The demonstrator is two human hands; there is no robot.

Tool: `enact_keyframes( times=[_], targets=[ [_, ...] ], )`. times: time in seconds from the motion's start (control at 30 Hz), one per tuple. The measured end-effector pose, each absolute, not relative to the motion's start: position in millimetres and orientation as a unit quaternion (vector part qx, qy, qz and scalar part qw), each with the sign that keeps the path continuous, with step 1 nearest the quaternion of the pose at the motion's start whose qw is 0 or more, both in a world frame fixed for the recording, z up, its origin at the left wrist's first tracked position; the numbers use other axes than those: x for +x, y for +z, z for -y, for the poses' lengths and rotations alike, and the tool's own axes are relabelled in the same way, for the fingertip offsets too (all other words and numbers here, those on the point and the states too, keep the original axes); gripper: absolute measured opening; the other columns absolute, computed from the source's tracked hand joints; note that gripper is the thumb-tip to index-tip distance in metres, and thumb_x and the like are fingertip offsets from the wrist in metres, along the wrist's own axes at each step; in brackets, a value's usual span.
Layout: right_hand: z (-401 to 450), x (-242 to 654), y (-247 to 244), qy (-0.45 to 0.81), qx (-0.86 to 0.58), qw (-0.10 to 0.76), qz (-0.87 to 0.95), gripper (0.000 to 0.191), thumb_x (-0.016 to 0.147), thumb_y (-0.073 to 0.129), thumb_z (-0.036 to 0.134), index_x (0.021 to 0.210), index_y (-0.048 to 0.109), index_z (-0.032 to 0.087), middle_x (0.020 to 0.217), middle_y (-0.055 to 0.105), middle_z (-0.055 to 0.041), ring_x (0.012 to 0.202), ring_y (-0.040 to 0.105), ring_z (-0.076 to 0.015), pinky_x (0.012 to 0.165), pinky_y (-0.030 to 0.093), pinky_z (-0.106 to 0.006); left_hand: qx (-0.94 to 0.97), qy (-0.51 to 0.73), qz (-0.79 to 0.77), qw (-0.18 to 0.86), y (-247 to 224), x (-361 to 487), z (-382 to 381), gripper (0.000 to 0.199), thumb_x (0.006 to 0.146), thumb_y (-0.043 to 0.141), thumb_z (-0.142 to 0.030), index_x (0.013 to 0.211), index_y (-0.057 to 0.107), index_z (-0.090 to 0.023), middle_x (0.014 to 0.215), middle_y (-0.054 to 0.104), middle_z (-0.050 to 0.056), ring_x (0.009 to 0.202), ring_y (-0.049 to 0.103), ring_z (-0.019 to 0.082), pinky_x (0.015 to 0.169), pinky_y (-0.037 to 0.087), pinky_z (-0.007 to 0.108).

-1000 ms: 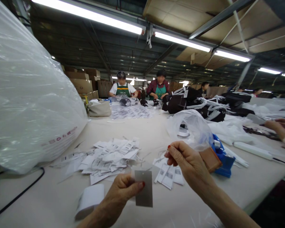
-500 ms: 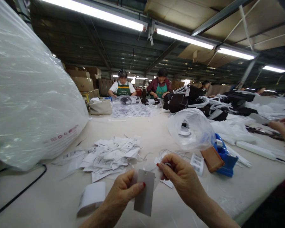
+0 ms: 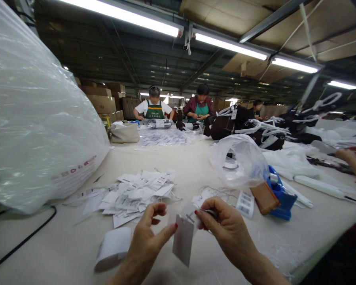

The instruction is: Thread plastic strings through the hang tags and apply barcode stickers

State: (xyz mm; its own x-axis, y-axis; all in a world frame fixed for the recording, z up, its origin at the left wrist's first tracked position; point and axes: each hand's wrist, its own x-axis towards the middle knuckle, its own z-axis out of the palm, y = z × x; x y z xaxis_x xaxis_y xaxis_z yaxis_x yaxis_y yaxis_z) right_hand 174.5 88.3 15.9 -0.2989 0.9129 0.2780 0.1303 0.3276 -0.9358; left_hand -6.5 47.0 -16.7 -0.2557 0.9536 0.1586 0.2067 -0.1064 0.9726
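A grey-white tag [image 3: 183,240] hangs at the lower middle, between my two hands. My right hand [image 3: 222,221] pinches a thin string at the top of the tag, beside a small translucent piece. My left hand [image 3: 151,233] has its fingers apart, with the thumb tip close to the tag's left edge; whether it touches is unclear. Beyond my left hand lies a loose pile of white printed tags [image 3: 139,194]. A curled white label strip [image 3: 113,247] rests to the left of my left hand, and a barcode label sheet [image 3: 245,204] lies beyond my right hand.
A big plastic bag [image 3: 41,118] fills the left side. On the right are a blue tape dispenser [image 3: 280,198], a clear bag [image 3: 239,160] and a heap of black items [image 3: 240,122]. Two people in green aprons work across the table [image 3: 184,158]; another person's hand [image 3: 351,156] is at far right.
My left fingers have opened away from the tag, which has turned slightly and now hangs from the string at my right hand. The apron wearers' hands have shifted.
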Motion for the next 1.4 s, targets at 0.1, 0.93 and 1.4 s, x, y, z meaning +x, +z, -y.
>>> enact_keyframes(
  times=[0.1, 0.93, 1.4],
  targets=[
    [-89, 177, 16, 0.421, -0.395, 0.457, 0.677, 0.020, 0.078, 0.058, 0.036, 0.069, 0.052, 0.019, 0.056, 0.058, 0.0020, 0.053, 0.057, -0.0120, 0.051, 0.044, -0.021, 0.552, 0.498, -0.619, 0.255, -15, -3, -41, 0.033, 0.068, 0.064, -0.040, 0.093, 0.053, -0.021, 0.086, 0.059, 0.004, 0.086, 0.053, 0.025, 0.077, 0.038, 0.037],
    [-82, 184, 24, 0.193, -0.427, 0.407, 0.784, 0.015, 0.081, 0.050, 0.024, 0.067, 0.053, 0.019, 0.053, 0.056, 0.0021, 0.047, 0.054, -0.0118, 0.047, 0.039, -0.021, 0.608, 0.362, -0.611, 0.355, -9, 38, -38, 0.021, 0.070, 0.053, -0.023, 0.090, 0.050, -0.018, 0.086, 0.061, 0.004, 0.082, 0.055, 0.021, 0.075, 0.039, 0.031],
    [-82, 184, 26, 0.275, -0.446, 0.401, 0.751, 0.015, 0.080, 0.052, 0.029, 0.068, 0.051, 0.020, 0.054, 0.055, 0.0021, 0.049, 0.054, -0.0133, 0.048, 0.041, -0.023, 0.638, 0.358, -0.579, 0.360, -15, 38, -36, 0.053, 0.065, 0.063, -0.020, 0.115, 0.047, -0.016, 0.108, 0.061, 0.010, 0.089, 0.058, 0.025, 0.073, 0.046, 0.033]
  ],
)
